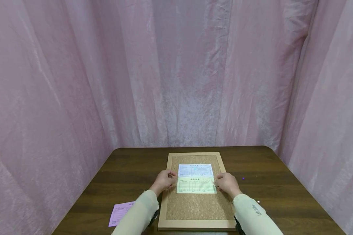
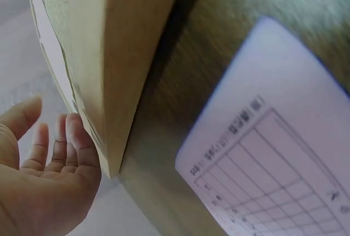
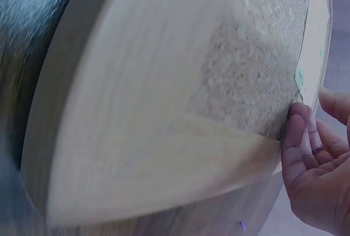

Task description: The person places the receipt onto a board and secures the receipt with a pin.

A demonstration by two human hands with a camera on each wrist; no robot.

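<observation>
A cork board [image 1: 197,206] in a pale wooden frame lies flat on the dark wooden table [image 1: 135,169]. Two printed slips lie on it: a white one [image 1: 195,170] farther away and a pale green one [image 1: 196,185] just below it. My left hand [image 1: 164,181] touches the green slip's left edge, my right hand [image 1: 227,183] its right edge. In the left wrist view the left hand [image 2: 49,176] has straight fingers against the board's frame [image 2: 131,55]. In the right wrist view the right hand [image 3: 314,165] rests its fingertips at the frame's [image 3: 164,110] edge, thumb apart.
A pink printed slip [image 1: 120,213] lies on the table left of the board, large in the left wrist view [image 2: 273,154]. A small purple pin [image 1: 243,178] and a pale pin [image 1: 258,202] lie right of the board. Pink curtains [image 1: 176,75] close in three sides.
</observation>
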